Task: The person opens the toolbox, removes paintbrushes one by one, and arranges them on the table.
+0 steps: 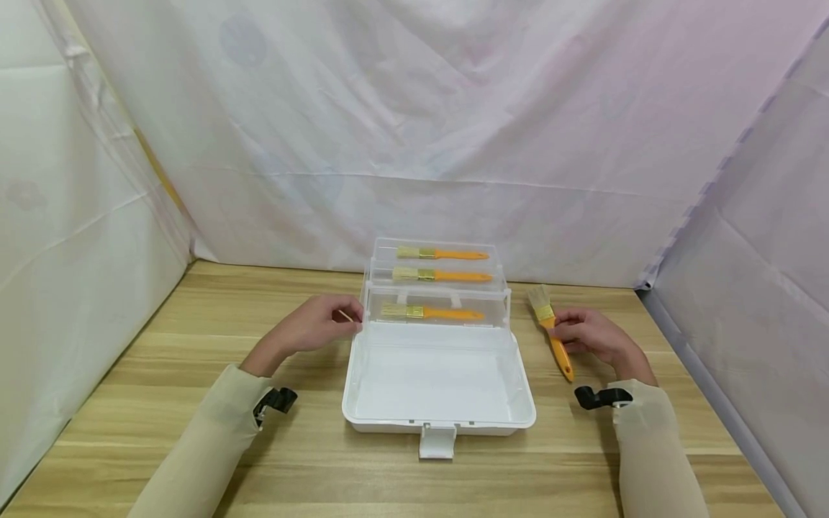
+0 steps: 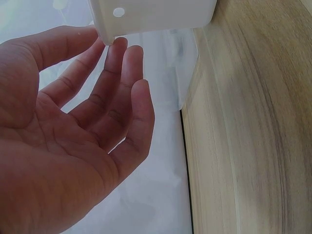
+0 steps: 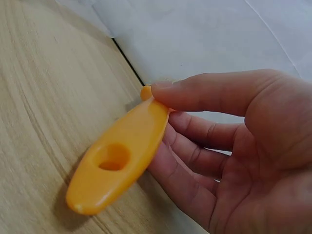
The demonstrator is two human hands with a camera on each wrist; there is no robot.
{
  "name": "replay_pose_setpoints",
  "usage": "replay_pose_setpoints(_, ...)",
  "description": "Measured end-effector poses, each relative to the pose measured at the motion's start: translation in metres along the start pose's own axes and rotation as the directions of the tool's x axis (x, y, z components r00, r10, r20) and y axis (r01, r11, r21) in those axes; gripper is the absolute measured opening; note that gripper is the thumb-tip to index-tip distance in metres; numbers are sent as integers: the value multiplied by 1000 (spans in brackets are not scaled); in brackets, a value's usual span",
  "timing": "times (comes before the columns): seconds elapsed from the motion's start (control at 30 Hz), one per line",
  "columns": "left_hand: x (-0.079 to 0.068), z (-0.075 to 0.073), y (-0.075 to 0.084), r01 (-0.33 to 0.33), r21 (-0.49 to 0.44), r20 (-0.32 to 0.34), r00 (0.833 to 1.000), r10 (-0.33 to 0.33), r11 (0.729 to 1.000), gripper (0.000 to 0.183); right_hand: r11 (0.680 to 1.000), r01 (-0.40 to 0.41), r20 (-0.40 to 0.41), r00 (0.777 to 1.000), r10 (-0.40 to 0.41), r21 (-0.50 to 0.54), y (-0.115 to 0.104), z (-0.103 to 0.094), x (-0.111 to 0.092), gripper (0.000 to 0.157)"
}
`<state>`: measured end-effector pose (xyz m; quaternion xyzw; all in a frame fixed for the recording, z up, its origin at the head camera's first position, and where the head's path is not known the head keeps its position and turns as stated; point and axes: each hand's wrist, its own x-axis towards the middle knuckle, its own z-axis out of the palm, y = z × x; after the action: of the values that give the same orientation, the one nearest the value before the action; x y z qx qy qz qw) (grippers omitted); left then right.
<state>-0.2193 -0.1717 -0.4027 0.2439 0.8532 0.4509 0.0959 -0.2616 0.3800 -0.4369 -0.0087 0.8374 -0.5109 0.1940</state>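
Observation:
On the table stands an opened white storage box with clear fold-out trays raised at its back. Each of three tiers bears a flat paintbrush with an orange handle and pale bristles. My left hand pinches the box's edge at the rear left corner between thumb and fingertips, as the left wrist view shows; its other fingers are loosely bent. To the right of the box, my right hand grips another paintbrush by its orange handle, bristles pointing away and the holed end toward me.
A front latch hangs down from the box. The wooden table is bordered by a pale cloth curtain at the back and both sides. Black wrist mounts sit on both sleeves.

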Motion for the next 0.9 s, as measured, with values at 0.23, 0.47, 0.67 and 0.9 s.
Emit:
replay_pose_setpoints(0.23, 0, -1, 0, 10, -6, -1, 1000, -10, 1000, 7, 999, -44, -35, 998, 43, -30, -3, 3, 1, 35)
replay_pose_setpoints(0.47, 0, -1, 0, 13, -9, -1, 1000, -13, 1000, 7, 995, -69, -73, 995, 64, -66, -5, 2, -1, 40)
replay_pose_setpoints(0.67, 1, -1, -1, 10, -11, 1, 1000, -10, 1000, 6, 995, -77, -97, 993, 71, -63, -3, 0, -2, 38)
replay_pose_setpoints(0.9, 1, -1, -1, 8, 0, 3, 1000, -8, 1000, 6, 993, -88, -114, 990, 79, -81, -3, 2, -3, 39)
